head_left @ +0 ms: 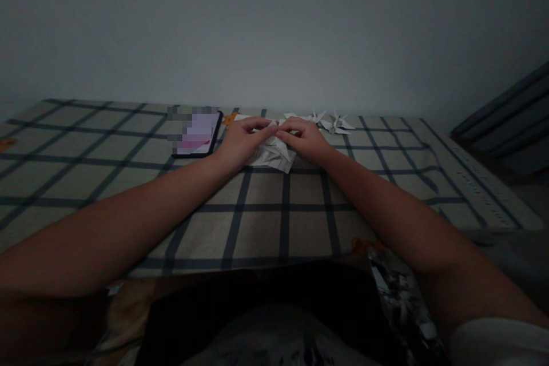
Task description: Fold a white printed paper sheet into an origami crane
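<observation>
Between my two hands is a piece of folded white paper (277, 154), its creased layers hanging toward me just above or on the tablecloth. My left hand (245, 138) pinches it from the left, thumb and forefinger closed on its upper part. From the right, my right hand (305, 137) pinches the same spot, its fingertips nearly touching those of the left. The fingers hide the top of the paper. Right behind my right hand lie pointed folded-paper figures (338, 122) that look like paper cranes.
A phone (198, 132) with a lit, partly blurred screen lies left of my hands. The checked tablecloth (261, 229) covers the table, which meets a plain wall (274, 34) at the back. Dark slatted furniture (510, 126) stands at the right. A patterned shiny item (403, 297) is below the front edge.
</observation>
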Demonstrator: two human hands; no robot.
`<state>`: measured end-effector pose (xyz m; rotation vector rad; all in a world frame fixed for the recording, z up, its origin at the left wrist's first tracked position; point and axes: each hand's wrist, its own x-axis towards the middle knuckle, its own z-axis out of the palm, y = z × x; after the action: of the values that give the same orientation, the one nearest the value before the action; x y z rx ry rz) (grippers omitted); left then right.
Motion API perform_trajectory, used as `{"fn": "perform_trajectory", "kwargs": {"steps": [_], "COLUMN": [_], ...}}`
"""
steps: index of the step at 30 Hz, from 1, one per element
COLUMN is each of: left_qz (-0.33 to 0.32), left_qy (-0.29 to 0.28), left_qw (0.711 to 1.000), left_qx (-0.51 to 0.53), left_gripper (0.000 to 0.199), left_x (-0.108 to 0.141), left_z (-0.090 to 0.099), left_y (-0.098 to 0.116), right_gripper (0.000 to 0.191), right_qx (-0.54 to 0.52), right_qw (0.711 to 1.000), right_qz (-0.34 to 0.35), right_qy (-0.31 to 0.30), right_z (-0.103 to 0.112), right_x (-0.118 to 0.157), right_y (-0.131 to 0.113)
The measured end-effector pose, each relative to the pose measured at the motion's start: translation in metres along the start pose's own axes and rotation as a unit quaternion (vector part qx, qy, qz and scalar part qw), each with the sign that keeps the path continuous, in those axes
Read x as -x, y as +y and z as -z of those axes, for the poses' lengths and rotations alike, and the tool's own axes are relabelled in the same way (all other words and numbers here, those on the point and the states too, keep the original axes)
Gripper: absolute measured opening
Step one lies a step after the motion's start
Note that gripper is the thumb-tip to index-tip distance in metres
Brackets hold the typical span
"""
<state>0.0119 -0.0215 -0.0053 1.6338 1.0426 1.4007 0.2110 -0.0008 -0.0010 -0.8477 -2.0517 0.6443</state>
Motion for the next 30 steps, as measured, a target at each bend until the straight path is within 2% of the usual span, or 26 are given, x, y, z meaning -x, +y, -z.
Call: {"fn": "perform_trajectory", "kwargs": {"steps": [7,14,30], "left_qz": [0.007,0.041,0.003], "left_qy": [0.031,0.027,0.038], "left_qw": [0.999,0.999,0.999], "left_qx": [0.012,0.021,-0.014], "left_gripper": [0.036,0.04,0.029], "left_x": [0.001,0.0,-0.001], "left_z": [-0.001,-0.001,-0.001], "left_y": [0.001,0.0,-0.001], "right_gripper": [0.028,0.035,0.034], "right_qx": [-0.006,0.005,-0.005], "right_qw": [1.0,0.999,0.999], "right_qz": [-0.009,0.045,0.036], "right_qy": [0.006,0.01,0.01], "right_z": [0.0,-0.004,-0.005], "right_x": [0.0,-0.004,-0.004], "right_y": [-0.001,0.013,0.011]}}
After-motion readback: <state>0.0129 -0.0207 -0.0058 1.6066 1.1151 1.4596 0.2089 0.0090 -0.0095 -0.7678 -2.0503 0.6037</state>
